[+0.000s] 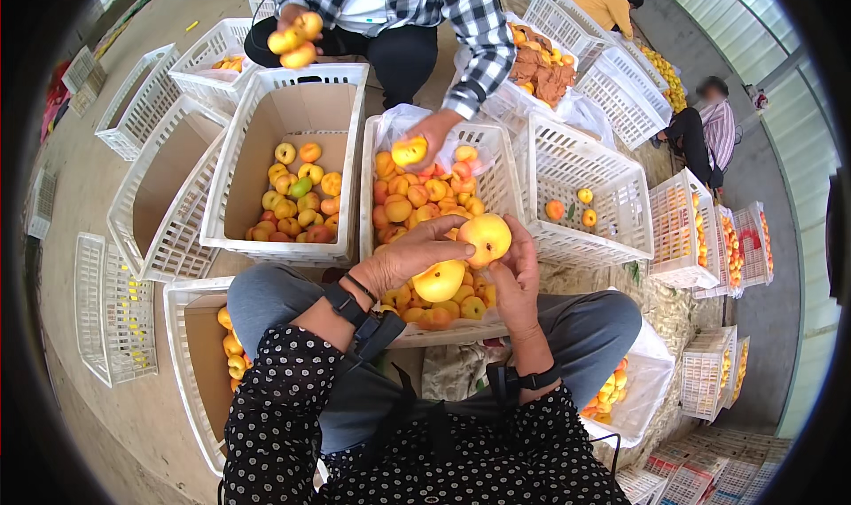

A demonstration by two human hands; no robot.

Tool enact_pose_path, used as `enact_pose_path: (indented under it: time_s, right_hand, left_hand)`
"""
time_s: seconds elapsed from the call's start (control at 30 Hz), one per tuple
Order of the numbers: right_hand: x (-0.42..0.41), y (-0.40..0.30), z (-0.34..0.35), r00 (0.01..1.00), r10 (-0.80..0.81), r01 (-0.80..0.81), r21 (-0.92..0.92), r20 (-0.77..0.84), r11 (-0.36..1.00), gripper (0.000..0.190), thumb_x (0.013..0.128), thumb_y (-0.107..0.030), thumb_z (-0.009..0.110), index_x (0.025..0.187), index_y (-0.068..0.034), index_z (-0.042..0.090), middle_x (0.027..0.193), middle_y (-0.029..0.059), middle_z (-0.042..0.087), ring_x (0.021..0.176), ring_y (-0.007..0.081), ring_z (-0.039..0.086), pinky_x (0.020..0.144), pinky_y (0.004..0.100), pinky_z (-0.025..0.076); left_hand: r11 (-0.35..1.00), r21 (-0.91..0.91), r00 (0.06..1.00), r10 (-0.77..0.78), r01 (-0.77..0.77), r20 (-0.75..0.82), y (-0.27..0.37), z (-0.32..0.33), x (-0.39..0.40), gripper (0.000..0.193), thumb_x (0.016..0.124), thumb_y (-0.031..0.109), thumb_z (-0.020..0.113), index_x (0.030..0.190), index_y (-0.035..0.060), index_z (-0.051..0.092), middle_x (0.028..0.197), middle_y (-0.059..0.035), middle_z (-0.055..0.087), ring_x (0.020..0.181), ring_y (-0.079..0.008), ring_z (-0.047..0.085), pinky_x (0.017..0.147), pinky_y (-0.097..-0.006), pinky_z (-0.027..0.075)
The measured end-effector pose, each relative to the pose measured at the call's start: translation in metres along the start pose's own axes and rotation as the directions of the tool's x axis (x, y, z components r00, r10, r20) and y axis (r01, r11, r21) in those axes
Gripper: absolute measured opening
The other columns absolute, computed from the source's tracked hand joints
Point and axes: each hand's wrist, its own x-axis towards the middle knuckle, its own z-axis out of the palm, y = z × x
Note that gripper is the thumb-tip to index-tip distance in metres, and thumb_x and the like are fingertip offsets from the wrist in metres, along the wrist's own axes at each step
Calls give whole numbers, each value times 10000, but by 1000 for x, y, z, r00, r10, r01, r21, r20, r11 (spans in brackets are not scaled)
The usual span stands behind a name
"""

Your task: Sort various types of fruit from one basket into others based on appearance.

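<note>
Between my hands, over a white plastic crate full of yellow-orange peaches, is a large yellow peach. My left hand has its thumb against this peach, and a second yellow peach sits in its palm side, below the thumb. The fingers of my right hand touch the large peach from the right and below. Across the crate, a co-worker's hand holds a flat yellow peach over the pile. The co-worker's other hand holds several peaches up at the left.
A cardboard-lined crate with peaches stands left of the full one. Another crate at the right holds a few fruits and a leaf. A cardboard-lined crate is by my left knee. More crates and two seated or bent people are farther right.
</note>
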Motion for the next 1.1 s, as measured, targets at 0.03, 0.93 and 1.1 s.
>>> enact_pose_path:
  time_s: [0.03,0.93,1.1]
  right_hand:
    - [0,2,-1,998,62,-62,70,7,996,603,844,96,493,1420,-7,350,1377,114,462,1272,194,456,1043,311,388]
    - [-38,23,19,847,501,-475,680,179,559,448,970,-341,485,1350,-111,434,1327,78,517,1225,250,499,1007,450,427]
    - [-56,-47,-29,898,433,-387,611,79,691,510,877,-229,653,1333,-117,454,1216,76,584,1120,287,583,942,449,472]
  left_hand:
    - [1000,10,1000,-11,11,-23,-4,-2,2,559,866,284,691,1322,24,496,1137,-31,595,1032,-95,560,901,-238,440]
    - [872,-462,964,37,-160,-265,-20,-1,21,280,951,274,607,1176,118,552,1008,-10,639,947,-150,618,850,-354,511]
    - [834,-499,969,158,-234,-191,-15,-1,15,306,955,292,597,1190,103,548,1044,-43,654,1004,-203,626,918,-415,484]
